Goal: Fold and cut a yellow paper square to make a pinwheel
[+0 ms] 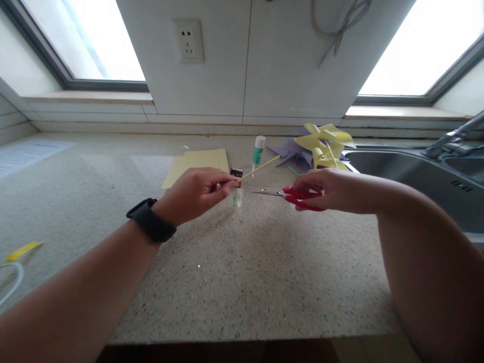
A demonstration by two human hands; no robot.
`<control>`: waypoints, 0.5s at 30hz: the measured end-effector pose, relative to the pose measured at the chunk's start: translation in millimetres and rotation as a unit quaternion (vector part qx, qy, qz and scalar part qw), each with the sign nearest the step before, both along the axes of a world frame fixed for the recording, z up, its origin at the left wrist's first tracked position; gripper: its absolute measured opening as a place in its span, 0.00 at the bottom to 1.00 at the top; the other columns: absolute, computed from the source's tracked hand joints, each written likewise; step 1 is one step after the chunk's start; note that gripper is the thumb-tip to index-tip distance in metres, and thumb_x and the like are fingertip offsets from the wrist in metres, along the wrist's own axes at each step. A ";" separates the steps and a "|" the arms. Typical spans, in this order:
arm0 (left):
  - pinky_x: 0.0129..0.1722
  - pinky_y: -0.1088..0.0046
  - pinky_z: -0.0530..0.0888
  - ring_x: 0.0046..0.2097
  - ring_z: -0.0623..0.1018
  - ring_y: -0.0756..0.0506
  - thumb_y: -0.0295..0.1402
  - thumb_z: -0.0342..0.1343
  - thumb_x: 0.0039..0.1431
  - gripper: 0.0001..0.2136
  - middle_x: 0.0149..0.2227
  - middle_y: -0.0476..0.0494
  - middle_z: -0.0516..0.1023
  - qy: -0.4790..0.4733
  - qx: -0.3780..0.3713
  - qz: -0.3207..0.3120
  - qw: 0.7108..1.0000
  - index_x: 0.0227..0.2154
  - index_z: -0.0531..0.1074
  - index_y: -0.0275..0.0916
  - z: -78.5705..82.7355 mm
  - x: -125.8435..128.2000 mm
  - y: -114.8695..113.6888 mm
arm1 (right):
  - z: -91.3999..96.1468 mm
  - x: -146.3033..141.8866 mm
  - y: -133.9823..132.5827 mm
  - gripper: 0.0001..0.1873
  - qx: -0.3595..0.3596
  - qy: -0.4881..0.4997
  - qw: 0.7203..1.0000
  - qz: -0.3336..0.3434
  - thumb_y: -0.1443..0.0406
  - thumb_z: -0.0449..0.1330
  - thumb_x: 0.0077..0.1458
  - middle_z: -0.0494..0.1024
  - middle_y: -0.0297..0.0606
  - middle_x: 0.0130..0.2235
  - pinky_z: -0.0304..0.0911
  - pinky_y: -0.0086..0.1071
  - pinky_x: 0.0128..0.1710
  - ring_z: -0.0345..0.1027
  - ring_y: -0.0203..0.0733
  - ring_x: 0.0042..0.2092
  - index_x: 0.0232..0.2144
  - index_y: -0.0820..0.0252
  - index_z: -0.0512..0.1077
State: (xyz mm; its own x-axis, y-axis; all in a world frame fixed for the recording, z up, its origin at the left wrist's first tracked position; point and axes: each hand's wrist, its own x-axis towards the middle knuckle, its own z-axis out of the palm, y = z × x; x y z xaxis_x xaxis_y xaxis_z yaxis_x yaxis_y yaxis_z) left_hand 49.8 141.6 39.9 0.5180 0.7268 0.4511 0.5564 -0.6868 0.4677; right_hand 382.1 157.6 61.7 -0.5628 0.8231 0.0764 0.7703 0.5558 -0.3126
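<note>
At the centre of the frame, the left hand's fingers hide the near end of a thin pale-yellow stick, and the right hand covers part of the red-handled scissors. Upper right of centre, yellow pinwheels partly hide purple folded paper. The left edge cuts off a white loop and a printed sheet too faint to read; the right edge crops the sink.

Bare left hand and bare right hand, pointing inward

The left pinches, the bare left arm slanting up; the right curls in a grip, the bare right arm sharply bent.
</note>
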 end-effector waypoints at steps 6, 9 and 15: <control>0.30 0.72 0.67 0.30 0.74 0.49 0.35 0.53 0.67 0.13 0.33 0.44 0.82 0.015 0.043 -0.015 0.999 0.44 0.81 0.36 -1.1 -0.6 1.5 | 1.8 -17.2 -3.4 0.21 0.010 -0.070 0.997 0.042 0.45 0.61 0.56 0.74 0.35 0.32 0.55 0.32 0.29 0.65 0.38 0.30 0.36 0.55 0.74; 0.30 0.73 0.67 0.30 0.75 0.50 0.35 0.53 0.68 0.13 0.33 0.44 0.83 0.021 0.048 -0.014 0.999 0.44 0.81 0.36 -1.9 -0.1 1.6 | 5.5 -24.5 -9.1 0.21 0.023 -0.076 0.996 0.050 0.45 0.60 0.57 0.73 0.35 0.33 0.56 0.33 0.30 0.65 0.38 0.31 0.37 0.56 0.74; 0.30 0.73 0.68 0.32 0.76 0.49 0.34 0.54 0.67 0.13 0.34 0.45 0.83 0.028 0.044 -0.021 0.998 0.46 0.81 0.37 -2.9 2.2 -0.2 | 10.4 -40.1 -17.7 0.19 0.002 -0.088 0.995 0.041 0.47 0.61 0.55 0.74 0.36 0.32 0.55 0.33 0.28 0.64 0.39 0.30 0.35 0.57 0.74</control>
State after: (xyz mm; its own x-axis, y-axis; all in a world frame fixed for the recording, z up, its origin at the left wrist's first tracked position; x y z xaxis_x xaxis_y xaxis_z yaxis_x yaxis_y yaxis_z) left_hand 51.9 141.5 37.1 0.5731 0.6635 0.4809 0.5505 -0.7465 0.3738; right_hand 342.0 139.9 72.1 -0.6325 0.7741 -0.0263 0.7654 0.6194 -0.1748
